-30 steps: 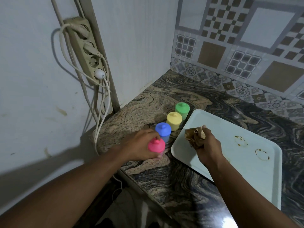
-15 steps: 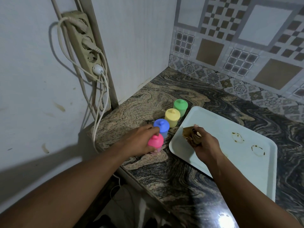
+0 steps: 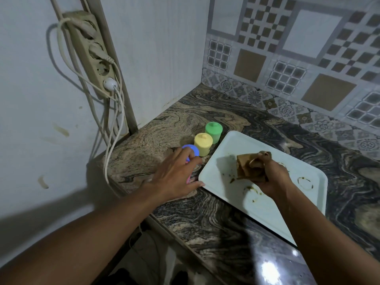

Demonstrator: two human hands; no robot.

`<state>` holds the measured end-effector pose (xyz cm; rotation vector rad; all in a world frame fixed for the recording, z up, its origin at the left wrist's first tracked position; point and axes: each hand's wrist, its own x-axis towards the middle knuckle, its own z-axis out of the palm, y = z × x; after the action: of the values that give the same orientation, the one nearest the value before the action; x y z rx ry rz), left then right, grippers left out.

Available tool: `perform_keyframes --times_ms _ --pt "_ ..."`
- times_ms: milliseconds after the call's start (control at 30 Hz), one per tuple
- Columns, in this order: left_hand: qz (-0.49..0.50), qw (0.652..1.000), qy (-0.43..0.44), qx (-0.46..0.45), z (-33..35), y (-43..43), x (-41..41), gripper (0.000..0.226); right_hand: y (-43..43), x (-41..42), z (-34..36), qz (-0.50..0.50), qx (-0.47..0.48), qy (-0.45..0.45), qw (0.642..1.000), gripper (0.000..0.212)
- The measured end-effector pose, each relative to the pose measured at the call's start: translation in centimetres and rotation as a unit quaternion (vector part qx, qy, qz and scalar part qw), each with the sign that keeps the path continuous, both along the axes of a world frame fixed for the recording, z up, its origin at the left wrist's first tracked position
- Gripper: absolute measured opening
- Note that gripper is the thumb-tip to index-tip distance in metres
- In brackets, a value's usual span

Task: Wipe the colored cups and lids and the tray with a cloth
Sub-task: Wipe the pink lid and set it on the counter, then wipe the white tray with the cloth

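Right hand [image 3: 267, 177] clutching crumpled brown cloth [image 3: 245, 166] over stained pale plastic tray [image 3: 228, 145] on marbled desk [image 3: 205, 223], left hand [image 3: 174, 177] spread, released, above blue lidded cup [image 3: 192, 150], yellow lidded cup [image 3: 203, 144], green lidded cup [image 3: 213, 131] beside tray

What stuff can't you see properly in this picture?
Pink cup: head view, nearly all hidden under the left hand.
Blue cup: head view, only its lid shows past the left fingers, blurred.
Tray: head view, near corner behind the right forearm.
Cloth: head view, bunched inside the right hand, so its size is unclear.
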<state>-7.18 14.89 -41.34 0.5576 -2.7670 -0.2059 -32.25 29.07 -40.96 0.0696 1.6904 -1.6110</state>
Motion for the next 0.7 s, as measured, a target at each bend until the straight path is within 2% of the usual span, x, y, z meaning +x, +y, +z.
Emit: perform_keyframes --times_ms 100,167,233,300,400,467,567,633,700 --pt "0.029 0.992 0.020 0.123 -1.2 3.9 -2.7 0.036 1.3 -1.9 0.2 -0.001 0.010 -0.018 1.000 0.021" --pt "0.148 0.962 0.039 0.226 -2.6 6.4 -4.9 0.034 2.0 -3.3 0.1 -0.006 0.021 -0.012 1.000 0.025" --pt "0.301 0.895 0.045 0.327 -3.9 7.9 -6.9 0.042 2.4 -4.6 0.2 0.002 0.025 0.005 1.000 0.033" --pt "0.414 0.821 0.047 0.390 -4.8 8.6 -8.3 0.047 2.2 -5.6 0.4 0.020 0.047 0.043 0.998 0.045" --pt "0.482 0.774 0.091 0.400 -6.1 9.2 -9.0 0.039 0.0 -6.9 0.0 0.052 0.083 0.183 0.978 0.032" --pt "0.484 0.760 0.133 0.413 -6.9 9.0 -8.9 0.030 -2.8 -7.5 -0.7 0.078 0.130 0.326 0.933 0.025" --pt "0.481 0.722 0.183 0.463 -7.8 8.3 -8.5 0.019 -6.6 -6.9 -2.5 0.215 0.213 0.520 0.799 0.029" --pt "0.480 0.679 0.216 0.512 -8.1 8.1 -8.1 0.022 -7.4 -5.0 -4.5 0.343 0.247 0.561 0.712 0.038" --pt "0.470 0.647 0.245 0.549 -8.1 7.9 -7.8 0.023 -6.5 -2.8 -6.3 0.407 0.230 0.560 0.684 0.049"
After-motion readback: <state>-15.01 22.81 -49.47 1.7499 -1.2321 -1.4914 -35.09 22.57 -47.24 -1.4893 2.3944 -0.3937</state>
